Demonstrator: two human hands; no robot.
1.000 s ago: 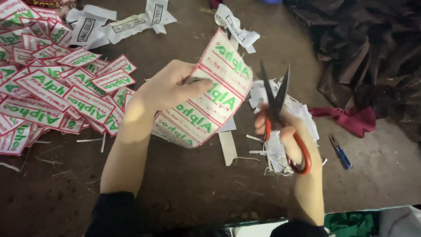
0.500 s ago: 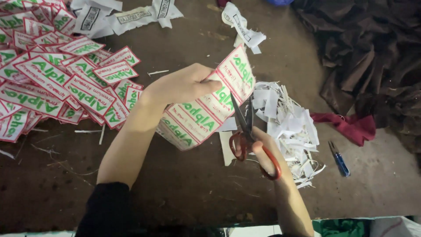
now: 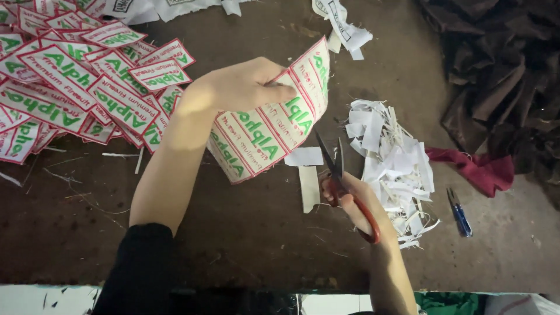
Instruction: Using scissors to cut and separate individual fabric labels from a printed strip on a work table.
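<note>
My left hand (image 3: 242,87) holds up a strip of white fabric labels (image 3: 271,125) with red borders and green lettering, thumb pressed on its front. My right hand (image 3: 353,201) grips red-handled scissors (image 3: 341,181), blades slightly apart and pointing up at the strip's lower edge, just below it. A cut white piece (image 3: 303,156) and a narrow offcut (image 3: 309,188) lie on the brown table under the strip.
A heap of cut labels (image 3: 70,87) covers the table's left. White trimmings (image 3: 394,157) pile to the right, with a red cloth (image 3: 478,169), a small blue snipper (image 3: 459,211) and dark fabric (image 3: 501,70) beyond. More white scraps (image 3: 344,23) lie at the top.
The scissors have come down and away from the strip's right edge to below it. My left hand has turned the strip slightly, raising its right end.
</note>
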